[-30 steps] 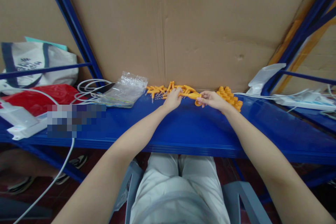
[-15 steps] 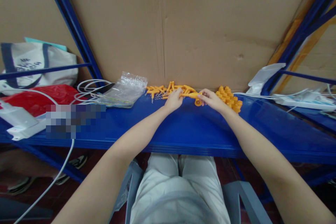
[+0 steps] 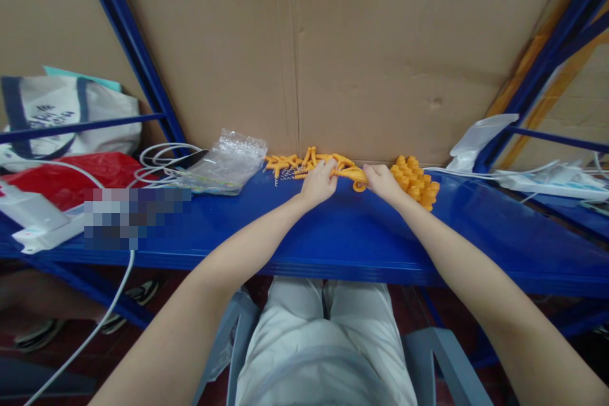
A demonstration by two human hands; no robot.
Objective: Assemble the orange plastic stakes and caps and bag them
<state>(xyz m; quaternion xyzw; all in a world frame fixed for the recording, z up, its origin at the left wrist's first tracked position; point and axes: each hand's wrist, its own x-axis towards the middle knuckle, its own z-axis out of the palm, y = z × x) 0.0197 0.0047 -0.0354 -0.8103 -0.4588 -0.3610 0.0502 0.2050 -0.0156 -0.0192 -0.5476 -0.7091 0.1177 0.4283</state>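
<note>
- A blue desk (image 3: 304, 235) is stretching across the view, its surface shining; tall cardboard (image 3: 304, 51) is rising along its twelve o'clock edge.
- A blue metal frame (image 3: 137, 51) is flanking the cardboard; pale trousers (image 3: 328, 342) are showing at six o'clock, under the desk's edge.
- Taking directions from the yellow piece (image 3: 351, 173), a white-and-navy bag (image 3: 66, 111) is sitting between nine and ten o'clock, a turquoise sheet (image 3: 85, 78) poking from its top.
- A red bag (image 3: 111, 171) is lying at nine o'clock, hiding its contents.
- Clear plastic bags (image 3: 238, 158) are lying nearer, also at nine; what they are holding, I cannot tell.
- The yellow piece is spanning the gap between the hands, above the desk's far half; the left hand (image 3: 320, 183) is clamping its nine o'clock end, the right hand (image 3: 384, 183) its three o'clock end.
- Yellow pieces with metal spirals (image 3: 309, 157) are lying around nine to ten o'clock, stacked yellow parts (image 3: 415, 181) at three.
</note>
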